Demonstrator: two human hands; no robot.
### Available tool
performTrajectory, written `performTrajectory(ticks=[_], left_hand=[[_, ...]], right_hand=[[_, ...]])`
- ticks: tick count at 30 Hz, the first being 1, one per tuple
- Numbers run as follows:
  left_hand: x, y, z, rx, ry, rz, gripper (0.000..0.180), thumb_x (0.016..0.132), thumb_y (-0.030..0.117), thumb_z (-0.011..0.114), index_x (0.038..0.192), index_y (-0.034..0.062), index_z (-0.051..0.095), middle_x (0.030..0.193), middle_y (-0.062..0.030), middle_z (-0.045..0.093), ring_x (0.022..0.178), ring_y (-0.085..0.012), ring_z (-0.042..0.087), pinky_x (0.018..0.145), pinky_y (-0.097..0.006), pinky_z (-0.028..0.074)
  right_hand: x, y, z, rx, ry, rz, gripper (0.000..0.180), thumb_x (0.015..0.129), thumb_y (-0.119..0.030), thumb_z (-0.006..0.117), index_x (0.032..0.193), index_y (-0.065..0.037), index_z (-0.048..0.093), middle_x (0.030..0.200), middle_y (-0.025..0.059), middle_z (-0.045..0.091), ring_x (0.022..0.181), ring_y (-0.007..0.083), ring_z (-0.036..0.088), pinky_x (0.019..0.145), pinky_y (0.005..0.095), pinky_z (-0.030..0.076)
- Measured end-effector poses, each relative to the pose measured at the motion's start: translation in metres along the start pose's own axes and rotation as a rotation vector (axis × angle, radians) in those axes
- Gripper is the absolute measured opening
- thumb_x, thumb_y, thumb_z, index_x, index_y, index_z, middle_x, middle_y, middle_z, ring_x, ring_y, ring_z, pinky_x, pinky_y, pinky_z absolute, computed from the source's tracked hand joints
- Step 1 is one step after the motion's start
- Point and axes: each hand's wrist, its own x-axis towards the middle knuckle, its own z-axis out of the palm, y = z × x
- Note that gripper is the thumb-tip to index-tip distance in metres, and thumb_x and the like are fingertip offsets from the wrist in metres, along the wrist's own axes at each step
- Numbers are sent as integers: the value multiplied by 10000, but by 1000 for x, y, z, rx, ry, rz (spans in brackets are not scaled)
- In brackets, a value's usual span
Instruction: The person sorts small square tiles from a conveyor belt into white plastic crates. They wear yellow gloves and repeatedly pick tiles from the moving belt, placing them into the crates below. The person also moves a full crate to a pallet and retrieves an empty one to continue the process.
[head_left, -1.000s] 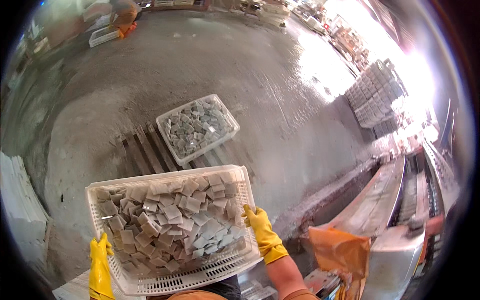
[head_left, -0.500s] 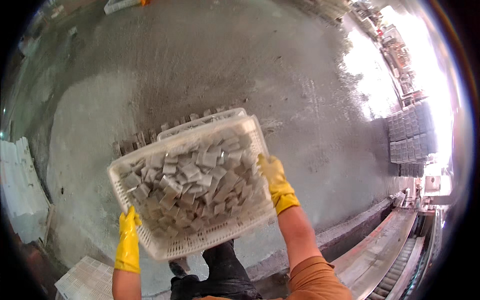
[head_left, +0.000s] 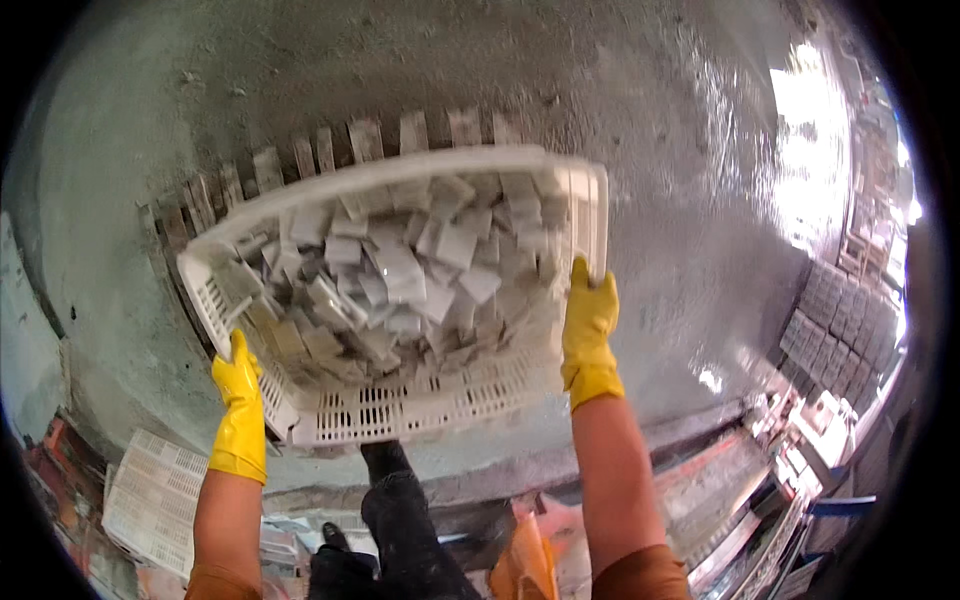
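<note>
Grey floor; pallet slats show past twelve o'clock of the basket. The left hand clamps its eight o'clock, the right hand its three; lift evenly, level, lest tiles spill.

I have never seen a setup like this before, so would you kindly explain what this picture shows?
There is no machine arm here: a person works with their own two hands, in yellow gloves. A wide fisheye camera on their head looks down, so straight edges bend near the rim. The left hand and right hand hold opposite ends of a white slotted plastic basket. Inside lies a jumble of flat, squarish grey pieces. Beyond the basket's far edge, wooden slats show on the grey floor.
</note>
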Motion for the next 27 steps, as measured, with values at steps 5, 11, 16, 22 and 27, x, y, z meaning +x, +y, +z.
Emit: performTrajectory(ticks=[5, 11, 16, 22, 27], left_hand=[[6, -4, 6, 46, 4, -65, 493, 986, 493, 779, 833, 58, 603, 621, 0, 556, 480, -110, 499, 448, -289, 393], [-1, -2, 16, -49, -58, 20, 438, 1011, 453, 760, 844, 77, 610, 595, 11, 539, 448, -100, 472, 430, -292, 372], [5, -7, 15, -146, -151, -109, 401, 1004, 446, 771, 891, 77, 660, 589, 23, 539, 460, -100, 488, 445, -291, 381], [15, -14, 9, 7, -301, 7, 552, 1038, 541, 675, 862, 18, 658, 597, -39, 590, 497, -161, 570, 488, -352, 439], [35, -21, 0, 92, -598, 21, 430, 997, 392, 757, 1071, -28, 697, 842, -145, 748, 727, -241, 732, 673, -382, 567]], right_hand=[[17, 27, 22, -10, 106, -12, 608, 960, -546, 781, 1108, 37, 684, 854, 136, 753, 738, 218, 689, 713, 394, 546], [36, 62, 36, 144, 68, -12, 641, 933, -575, 797, 1075, 39, 681, 805, 150, 726, 714, 291, 669, 686, 427, 534], [46, 65, 29, 61, 88, -16, 630, 931, -549, 812, 1143, 32, 688, 821, 119, 722, 673, 267, 625, 649, 383, 524], [15, -16, -6, -626, 22, -90, 835, 972, -558, 704, 1450, 107, 543, 1228, 281, 737, 1152, 394, 713, 965, 451, 556], [-81, -23, -21, -560, -63, -243, 918, 946, -514, 721, 1567, 91, 419, 1483, 323, 578, 1412, 444, 536, 1179, 487, 430]])
